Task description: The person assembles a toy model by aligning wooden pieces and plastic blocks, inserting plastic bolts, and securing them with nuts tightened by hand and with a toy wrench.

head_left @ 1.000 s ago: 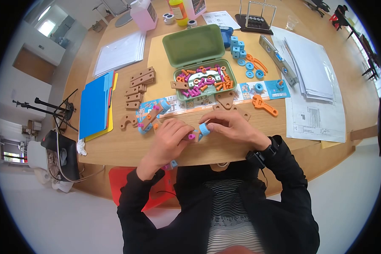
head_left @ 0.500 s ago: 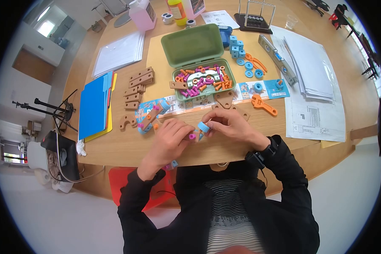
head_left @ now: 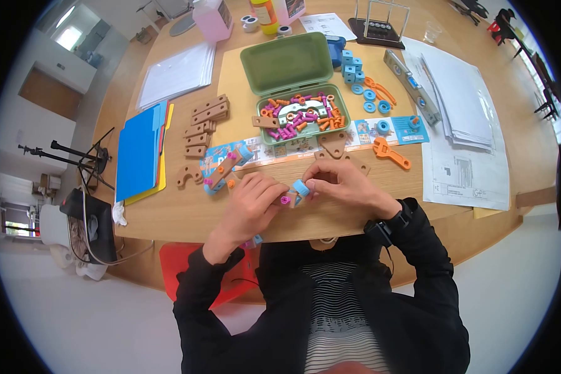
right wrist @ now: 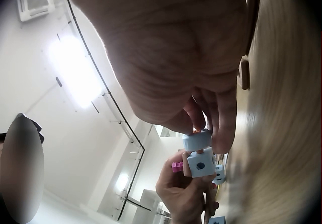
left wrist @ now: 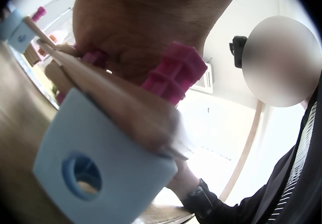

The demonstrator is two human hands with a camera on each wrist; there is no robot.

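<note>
Over the table's front part, the left hand (head_left: 250,202) grips a wooden strip assembly, with a magenta bolt (head_left: 285,200) at its end. The right hand (head_left: 343,187) pinches a light blue wheel (head_left: 301,187) at that same end. In the right wrist view the wheel (right wrist: 196,141) stands beside a light blue cube (right wrist: 201,162), an orange piece between the right fingertips. The left wrist view shows a blue cube (left wrist: 103,158) under the wooden strip (left wrist: 126,103), close up. Left of the left hand lies another assembly of wood, blue and orange pieces (head_left: 224,169).
Behind the hands stands an open green box (head_left: 266,136) of bolts. Wooden strips (head_left: 210,113) and a blue folder (head_left: 138,153) lie left. To the right are an orange wrench (head_left: 391,153), blue wheels, a level (head_left: 411,86) and papers (head_left: 464,174).
The blue wheel and the right fingers on it have turned and shifted slightly. The left hand keeps its grip, and the head view has moved a little.
</note>
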